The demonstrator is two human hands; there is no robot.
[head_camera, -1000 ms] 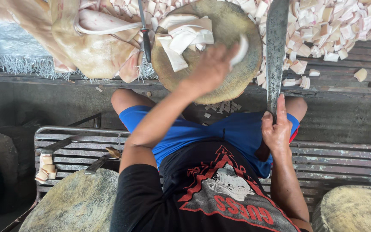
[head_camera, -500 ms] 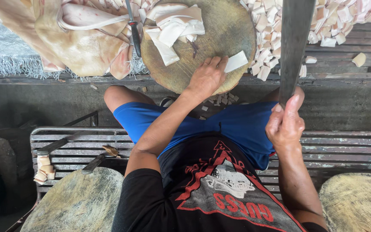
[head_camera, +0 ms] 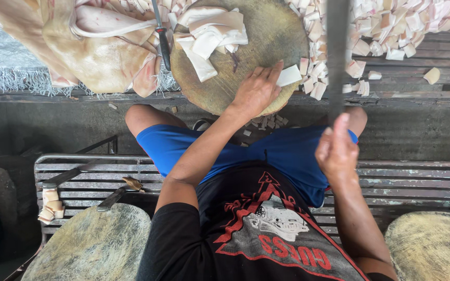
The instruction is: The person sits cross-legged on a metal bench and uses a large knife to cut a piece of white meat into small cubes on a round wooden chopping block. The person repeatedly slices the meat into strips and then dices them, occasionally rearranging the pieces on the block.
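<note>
My left hand [head_camera: 258, 92] rests on the near edge of a round wooden chopping block [head_camera: 272, 28], its fingertips pinning a small white slab of fat [head_camera: 289, 76]. My right hand [head_camera: 336, 152] grips the handle of a cleaver [head_camera: 338, 52], whose long blade is held upright above the block's right side. A pile of white fat strips [head_camera: 209, 32] lies on the block's far left part. A knife [head_camera: 160, 36] lies at the block's left edge.
A large pale slab of skin and fat [head_camera: 92, 54] lies left of the block; several cut white cubes [head_camera: 391, 26] lie at the right. I sit on a metal slatted bench [head_camera: 417, 179] with two knives [head_camera: 74, 175]. Other round blocks [head_camera: 89, 244] [head_camera: 433, 244] flank me.
My left hand has drawn the white slab toward the block's near edge. The cleaver has been raised closer to the camera in my right hand.
</note>
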